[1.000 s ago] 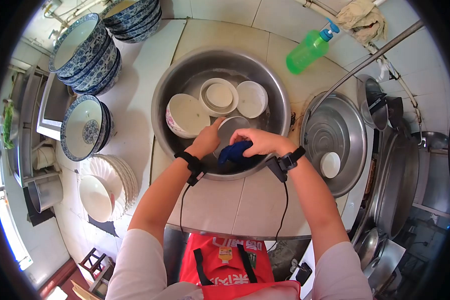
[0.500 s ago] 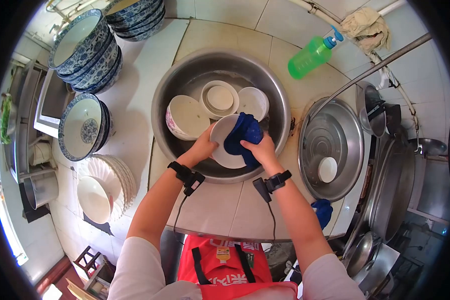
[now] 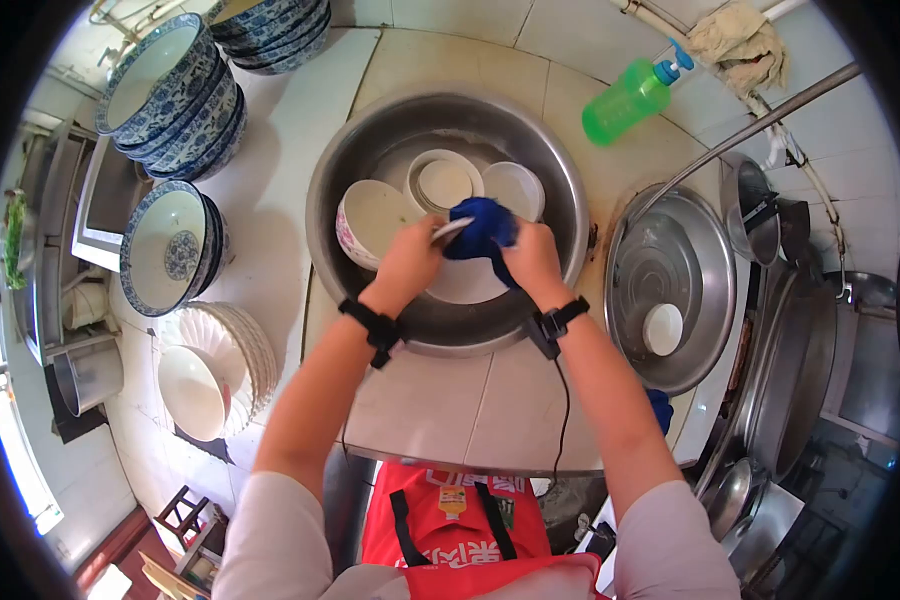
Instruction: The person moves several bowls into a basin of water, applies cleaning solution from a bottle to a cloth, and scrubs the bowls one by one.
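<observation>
In the head view, my left hand (image 3: 408, 262) grips a white bowl (image 3: 452, 229), now turned so that its rim shows as a thin edge. My right hand (image 3: 533, 262) is closed on a dark blue cloth (image 3: 484, 226), which is folded over that rim. Below the cloth, between my hands, shows a rounded white surface (image 3: 467, 283). Both hands are over a large steel basin (image 3: 448, 343). Within it, a flower-patterned bowl (image 3: 374, 215), small nested white bowls (image 3: 444, 183) and another white bowl (image 3: 515, 190) lie just beyond my hands.
A steel basin (image 3: 660, 265) on the right holds a small white bowl (image 3: 662, 329). Behind it stands a green pump bottle (image 3: 625, 103). Stacked blue-and-white bowls (image 3: 175, 90) and white scalloped dishes (image 3: 242, 350) line the left side. A metal pipe (image 3: 760, 135) slants over the right basin.
The white bowl has tipped from showing its face to nearly edge-on. My hands and the cloth have shifted a little away from me, the cloth now bunched over the rim.
</observation>
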The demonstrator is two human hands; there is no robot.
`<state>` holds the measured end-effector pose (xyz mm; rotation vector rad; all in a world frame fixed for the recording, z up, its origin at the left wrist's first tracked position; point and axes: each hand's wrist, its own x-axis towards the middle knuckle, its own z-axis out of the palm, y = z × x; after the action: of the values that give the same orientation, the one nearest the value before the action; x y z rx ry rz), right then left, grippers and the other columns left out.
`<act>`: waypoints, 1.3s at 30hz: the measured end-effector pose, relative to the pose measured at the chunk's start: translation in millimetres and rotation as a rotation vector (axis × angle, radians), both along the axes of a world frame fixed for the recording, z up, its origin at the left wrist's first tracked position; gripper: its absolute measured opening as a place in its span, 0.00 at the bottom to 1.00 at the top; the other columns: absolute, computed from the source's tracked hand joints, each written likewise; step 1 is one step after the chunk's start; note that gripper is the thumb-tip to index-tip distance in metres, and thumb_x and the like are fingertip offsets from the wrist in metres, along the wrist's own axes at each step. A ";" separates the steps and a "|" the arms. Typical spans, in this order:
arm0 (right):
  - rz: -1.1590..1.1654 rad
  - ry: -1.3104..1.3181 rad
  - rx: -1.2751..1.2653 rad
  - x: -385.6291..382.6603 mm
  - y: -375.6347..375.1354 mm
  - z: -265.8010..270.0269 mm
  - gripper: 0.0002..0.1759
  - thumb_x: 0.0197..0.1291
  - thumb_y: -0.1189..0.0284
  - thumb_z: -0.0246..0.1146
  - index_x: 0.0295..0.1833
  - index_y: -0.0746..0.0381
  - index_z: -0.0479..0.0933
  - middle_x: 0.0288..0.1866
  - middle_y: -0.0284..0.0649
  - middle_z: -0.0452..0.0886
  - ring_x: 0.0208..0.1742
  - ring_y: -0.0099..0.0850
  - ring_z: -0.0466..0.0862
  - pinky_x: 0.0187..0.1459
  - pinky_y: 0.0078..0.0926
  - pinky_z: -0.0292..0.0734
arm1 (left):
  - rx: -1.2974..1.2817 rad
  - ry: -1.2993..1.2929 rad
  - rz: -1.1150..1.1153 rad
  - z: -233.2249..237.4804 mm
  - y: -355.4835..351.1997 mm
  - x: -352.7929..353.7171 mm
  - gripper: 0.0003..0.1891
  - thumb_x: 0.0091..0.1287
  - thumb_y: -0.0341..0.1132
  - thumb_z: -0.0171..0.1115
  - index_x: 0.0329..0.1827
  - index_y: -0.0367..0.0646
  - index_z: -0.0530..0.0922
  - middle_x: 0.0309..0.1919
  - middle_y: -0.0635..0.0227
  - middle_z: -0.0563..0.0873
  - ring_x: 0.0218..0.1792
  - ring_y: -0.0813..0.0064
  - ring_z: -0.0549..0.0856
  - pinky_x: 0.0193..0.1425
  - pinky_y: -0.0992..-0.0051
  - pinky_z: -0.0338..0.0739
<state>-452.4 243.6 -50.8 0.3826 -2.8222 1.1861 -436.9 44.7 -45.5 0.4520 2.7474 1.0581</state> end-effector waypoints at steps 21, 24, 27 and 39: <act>0.139 0.333 0.038 25.7 6.5 33.4 0.16 0.45 0.82 0.63 0.44 0.69 0.80 0.41 0.49 0.84 0.43 0.48 0.84 0.46 0.36 0.79 | -0.415 0.113 -0.156 46.6 38.7 7.1 0.05 0.56 0.25 0.59 0.36 0.39 0.79 0.28 0.54 0.85 0.31 0.56 0.86 0.37 0.62 0.81; 0.016 0.310 -0.073 38.1 8.3 33.1 0.14 0.47 0.82 0.63 0.43 0.69 0.80 0.41 0.52 0.83 0.43 0.50 0.84 0.45 0.33 0.79 | -0.384 0.195 -0.239 34.0 23.4 8.5 0.05 0.62 0.29 0.58 0.34 0.37 0.80 0.29 0.54 0.86 0.33 0.57 0.87 0.37 0.67 0.82; -0.269 0.073 -0.277 57.3 12.1 9.0 0.13 0.52 0.81 0.63 0.45 0.69 0.79 0.43 0.50 0.84 0.45 0.44 0.85 0.48 0.30 0.77 | 0.413 0.124 0.174 -7.9 25.1 34.3 0.10 0.66 0.31 0.57 0.45 0.34 0.80 0.34 0.49 0.86 0.34 0.56 0.87 0.39 0.70 0.79; -0.118 0.086 -0.120 53.0 26.2 24.1 0.15 0.42 0.81 0.65 0.41 0.64 0.80 0.36 0.51 0.82 0.42 0.52 0.81 0.43 0.39 0.77 | -0.326 0.127 -0.192 34.6 49.3 24.8 0.24 0.55 0.23 0.58 0.57 0.31 0.71 0.26 0.51 0.84 0.31 0.53 0.85 0.33 0.61 0.80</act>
<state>-399.4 269.8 -26.8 0.2495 -2.6449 1.2744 -412.1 94.0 -10.9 0.7333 2.8385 0.5408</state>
